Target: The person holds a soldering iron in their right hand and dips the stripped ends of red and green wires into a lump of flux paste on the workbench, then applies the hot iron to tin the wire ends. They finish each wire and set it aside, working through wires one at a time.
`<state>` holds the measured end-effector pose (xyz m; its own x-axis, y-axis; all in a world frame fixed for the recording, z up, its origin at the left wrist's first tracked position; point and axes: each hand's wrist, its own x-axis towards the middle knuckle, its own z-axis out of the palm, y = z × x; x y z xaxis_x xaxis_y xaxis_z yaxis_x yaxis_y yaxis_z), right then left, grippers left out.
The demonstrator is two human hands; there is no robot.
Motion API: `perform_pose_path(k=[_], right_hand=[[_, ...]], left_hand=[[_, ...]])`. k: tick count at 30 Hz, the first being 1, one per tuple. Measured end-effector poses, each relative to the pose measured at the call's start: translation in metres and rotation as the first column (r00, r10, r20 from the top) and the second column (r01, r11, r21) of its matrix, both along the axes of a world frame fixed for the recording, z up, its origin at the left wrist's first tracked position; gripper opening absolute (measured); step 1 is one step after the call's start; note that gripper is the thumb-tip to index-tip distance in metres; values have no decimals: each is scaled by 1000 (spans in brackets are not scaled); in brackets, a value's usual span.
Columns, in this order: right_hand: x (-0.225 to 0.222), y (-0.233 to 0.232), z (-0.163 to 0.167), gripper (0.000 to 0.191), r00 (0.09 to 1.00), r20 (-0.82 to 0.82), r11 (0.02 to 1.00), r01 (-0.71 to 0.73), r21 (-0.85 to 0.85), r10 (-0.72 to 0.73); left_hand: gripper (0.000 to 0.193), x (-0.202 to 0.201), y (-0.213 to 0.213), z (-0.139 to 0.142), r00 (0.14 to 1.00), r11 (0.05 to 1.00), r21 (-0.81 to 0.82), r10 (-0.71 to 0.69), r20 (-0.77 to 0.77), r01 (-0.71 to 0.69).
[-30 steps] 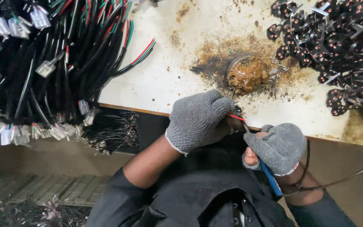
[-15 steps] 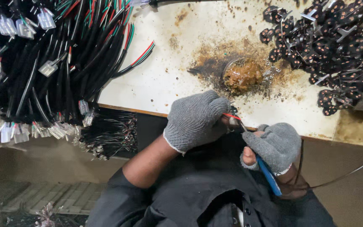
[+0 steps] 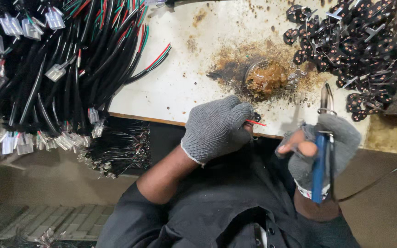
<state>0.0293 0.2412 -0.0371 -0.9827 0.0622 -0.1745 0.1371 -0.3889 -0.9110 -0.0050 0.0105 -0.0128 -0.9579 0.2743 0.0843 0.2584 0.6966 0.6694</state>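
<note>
Head view: left hand point(image 3: 217, 128), grey knit glove, grip pinching thin red wire point(image 3: 255, 122) at stained white counter point(image 3: 171, 87) edge. Right hand point(image 3: 320, 149) grip closed round blue-handled soldering iron point(image 3: 320, 165). Advice: steady wire tip, brace wrists.

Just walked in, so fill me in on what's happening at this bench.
A person in grey knit gloves works at the edge of a stained white table. The left hand pinches a small part with a red wire sticking out. The right hand holds a blue-handled soldering iron, its tip pointing toward a tin of brown flux. Bundled wire harnesses lie left, small black round boards right.
</note>
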Motion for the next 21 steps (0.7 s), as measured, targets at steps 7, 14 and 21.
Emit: perform_pose_path(k=[7,14,21], right_hand=[[-8,-22,13,41,928,-141,635,-120,763,346],[-21,-28,25,22,913,-51,377,-116,919,406],[2,-13,11,35,918,-209,759,-133,638,336]], left_hand=[[17,-2,-1,4,999,1000,7,-21,36,21],[30,0,-21,21,972,970,211,-160,171,123],[12,8,-19,26,753,758,643,-361,550,-107]])
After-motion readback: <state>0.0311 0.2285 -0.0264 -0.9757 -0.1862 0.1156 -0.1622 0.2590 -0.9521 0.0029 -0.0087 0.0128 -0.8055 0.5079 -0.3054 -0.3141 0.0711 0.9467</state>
